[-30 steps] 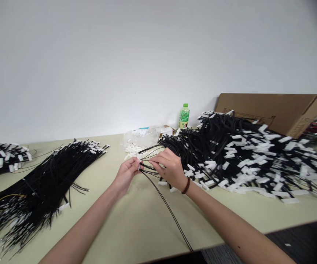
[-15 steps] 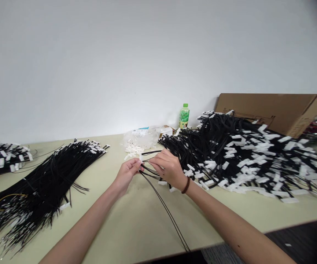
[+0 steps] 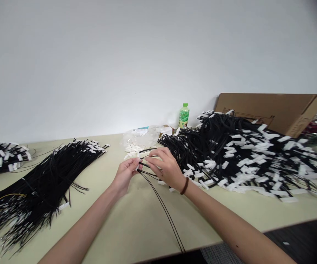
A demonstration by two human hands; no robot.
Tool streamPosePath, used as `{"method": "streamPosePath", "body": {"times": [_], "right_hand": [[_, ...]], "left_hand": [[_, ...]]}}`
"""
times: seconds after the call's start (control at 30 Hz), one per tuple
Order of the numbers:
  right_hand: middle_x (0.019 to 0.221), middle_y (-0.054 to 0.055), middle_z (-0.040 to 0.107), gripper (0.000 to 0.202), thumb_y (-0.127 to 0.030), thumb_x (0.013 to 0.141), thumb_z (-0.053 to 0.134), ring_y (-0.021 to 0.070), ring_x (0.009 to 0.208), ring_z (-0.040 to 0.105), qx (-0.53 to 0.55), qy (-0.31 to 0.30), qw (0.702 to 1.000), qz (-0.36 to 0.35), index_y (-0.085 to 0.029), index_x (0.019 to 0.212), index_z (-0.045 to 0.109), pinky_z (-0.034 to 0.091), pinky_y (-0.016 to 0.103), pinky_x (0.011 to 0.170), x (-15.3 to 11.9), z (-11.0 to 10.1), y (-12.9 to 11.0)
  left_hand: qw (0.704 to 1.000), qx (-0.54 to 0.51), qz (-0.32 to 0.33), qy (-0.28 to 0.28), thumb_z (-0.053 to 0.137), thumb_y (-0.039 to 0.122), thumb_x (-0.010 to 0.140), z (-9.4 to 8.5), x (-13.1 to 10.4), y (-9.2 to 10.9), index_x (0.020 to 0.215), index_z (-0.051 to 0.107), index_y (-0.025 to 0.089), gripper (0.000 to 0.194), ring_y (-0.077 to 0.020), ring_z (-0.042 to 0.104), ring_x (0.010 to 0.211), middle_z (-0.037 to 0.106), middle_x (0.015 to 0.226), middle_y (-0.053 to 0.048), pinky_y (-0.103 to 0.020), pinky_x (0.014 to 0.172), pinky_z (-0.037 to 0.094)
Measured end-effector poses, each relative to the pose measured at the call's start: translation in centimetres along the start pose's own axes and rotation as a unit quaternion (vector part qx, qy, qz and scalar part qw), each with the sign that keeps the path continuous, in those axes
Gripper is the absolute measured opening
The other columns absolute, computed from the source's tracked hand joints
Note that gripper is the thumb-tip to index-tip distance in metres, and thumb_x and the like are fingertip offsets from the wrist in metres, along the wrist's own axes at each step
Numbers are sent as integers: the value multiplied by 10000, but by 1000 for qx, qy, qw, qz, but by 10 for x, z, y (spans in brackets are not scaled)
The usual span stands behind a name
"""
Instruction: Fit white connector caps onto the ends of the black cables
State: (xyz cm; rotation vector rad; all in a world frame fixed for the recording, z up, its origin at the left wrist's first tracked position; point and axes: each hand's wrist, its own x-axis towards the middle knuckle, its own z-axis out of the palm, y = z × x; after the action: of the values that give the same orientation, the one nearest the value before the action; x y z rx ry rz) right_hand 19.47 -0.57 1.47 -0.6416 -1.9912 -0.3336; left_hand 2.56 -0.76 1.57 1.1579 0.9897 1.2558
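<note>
Pinched in my left hand [image 3: 126, 172] is a small white connector [image 3: 139, 157], held upright between thumb and fingers. Several thin black wires [image 3: 158, 194] run from it, some toward the right and some down to the table's front edge. My right hand [image 3: 168, 167] is just to the right of the connector, fingers bent and closed around a black wire close to it. The wire's tip is too small to make out. Behind my hands, loose white connectors [image 3: 132, 147] lie by a clear plastic bag [image 3: 144, 136].
At right spreads a big pile of black wires with white connectors [image 3: 240, 157], before a cardboard box [image 3: 268, 110]. A green-capped bottle [image 3: 184, 116] stands against the wall. A tied black wire bundle [image 3: 54, 172] lies at left, another bundle [image 3: 1, 156] beyond it on the table [image 3: 136, 227].
My right hand's fingers have shifted slightly left and loosened a little near the connector. My left hand has moved slightly left, keeping the connector. The hanging wires have swung a little left.
</note>
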Motion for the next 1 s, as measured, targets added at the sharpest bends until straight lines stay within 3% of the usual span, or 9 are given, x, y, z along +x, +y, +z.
{"method": "streamPosePath", "body": {"times": [0.1,0.23,0.73,1.0], "right_hand": [[1043,44,582,163,-149,847,518,206,1043,435,-5,-28,999,-36,-233,937,624,397,373,890,-1,1,-2],[1039,23,598,149,-154,848,533,183,1025,454,3,-72,994,-81,-238,935,620,408,354,885,-5,8,-4],[1004,14,640,117,-166,864,526,172,942,511,5,-47,993,-112,-214,896,628,430,330,815,-8,16,-2],[951,22,646,132,-172,881,495,167,922,509,34,-55,994,-90,-209,893,622,430,323,807,-8,15,0]], "left_hand": [[999,-45,-13,19,721,398,602,-3,1,1,736,645,122,316,-119,482,633,543,615,-3,-238,633,397],[995,-85,-31,29,735,349,600,-3,1,2,749,660,110,291,-116,509,641,581,636,-20,-238,650,414],[995,-88,-50,10,727,302,623,-1,0,0,760,678,102,248,-113,533,639,618,670,-38,-221,632,410],[995,-84,-47,-2,725,295,634,-2,1,-2,754,670,107,230,-112,537,645,619,678,-39,-215,629,415]]}}
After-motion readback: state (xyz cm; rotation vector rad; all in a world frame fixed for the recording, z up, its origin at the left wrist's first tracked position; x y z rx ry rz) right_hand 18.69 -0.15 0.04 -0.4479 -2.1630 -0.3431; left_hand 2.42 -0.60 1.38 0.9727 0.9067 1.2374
